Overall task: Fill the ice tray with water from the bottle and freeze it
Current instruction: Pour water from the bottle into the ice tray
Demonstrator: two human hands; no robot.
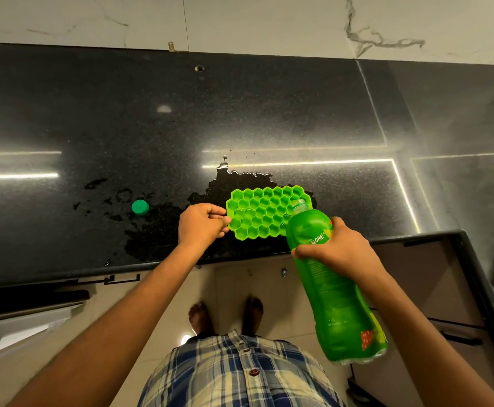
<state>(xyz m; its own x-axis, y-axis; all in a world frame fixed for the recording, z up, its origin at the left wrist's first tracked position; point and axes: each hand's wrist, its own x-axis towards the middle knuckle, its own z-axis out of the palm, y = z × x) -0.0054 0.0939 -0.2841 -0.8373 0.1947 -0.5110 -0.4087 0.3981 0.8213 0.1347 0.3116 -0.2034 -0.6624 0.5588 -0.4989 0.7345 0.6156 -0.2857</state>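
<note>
**Head view: bottle tipped over the honeycomb tray, pour in hand**

My left hand [203,223] pinches the near-left rim of the green ice tray [264,214], thumb and fingertips closed on its edge; the tray lies flat on the black counter [269,118], its long axis running from my left fingers rightward, toward the bottle. My right hand [338,248] is wrapped tight around the green bottle [327,289], which slants forward and to the left; its open mouth sits over the tray's right-hand cells, just beyond my right fingers. Whether water is flowing I cannot tell. Spilled water [163,230] spreads around and under the tray; the green cap [140,207] rests well to the left of my left fingers. I judge the pour must travel leftward along that axis.
</note>
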